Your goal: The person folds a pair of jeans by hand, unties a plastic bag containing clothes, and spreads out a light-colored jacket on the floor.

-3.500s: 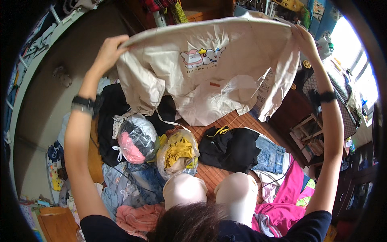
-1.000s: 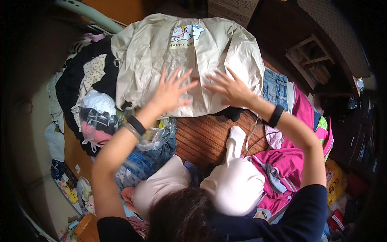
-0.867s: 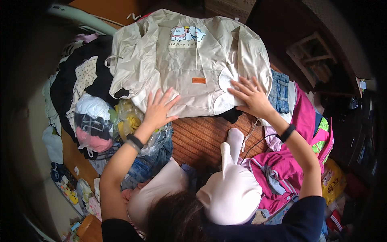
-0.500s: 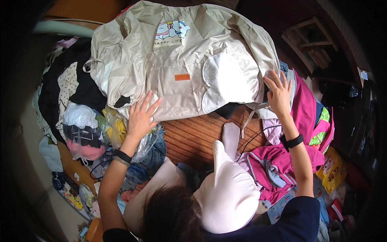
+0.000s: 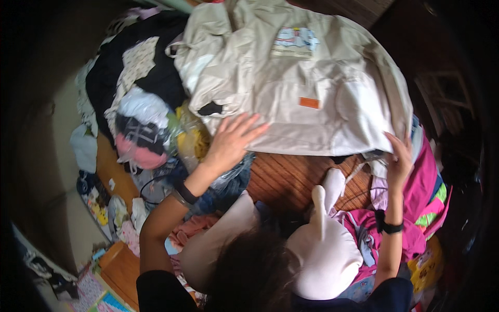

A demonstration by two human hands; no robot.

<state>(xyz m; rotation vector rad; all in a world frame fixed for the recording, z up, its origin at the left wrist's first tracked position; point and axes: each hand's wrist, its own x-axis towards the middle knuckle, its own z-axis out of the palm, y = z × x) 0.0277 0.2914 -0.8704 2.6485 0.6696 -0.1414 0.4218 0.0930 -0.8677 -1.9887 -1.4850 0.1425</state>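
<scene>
A beige apron (image 5: 275, 88) lies spread over the wooden boards in front of me, with a cartoon print, a small orange-brown label (image 5: 309, 103) and a white patch toward its right. My left hand (image 5: 235, 140) rests flat on the apron's lower left part, its fingers spread. At the lower right corner, my right hand (image 5: 399, 160) has its fingers closed on the apron's edge, slightly blurred. Dark fabric peeks out from under the lower edge.
Clear bags of clothes (image 5: 140, 130) and black fabric (image 5: 161, 78) are piled at the left. Magenta clothing (image 5: 421, 166) lies at the right, beside a yellow bag (image 5: 425, 265). My legs in pale trousers (image 5: 325, 255) are folded before the wooden boards (image 5: 280, 177).
The view has shifted, so everything sits farther right. My right hand has gone from spread fingers to closing on the apron's corner; the white patch is drawn toward it.
</scene>
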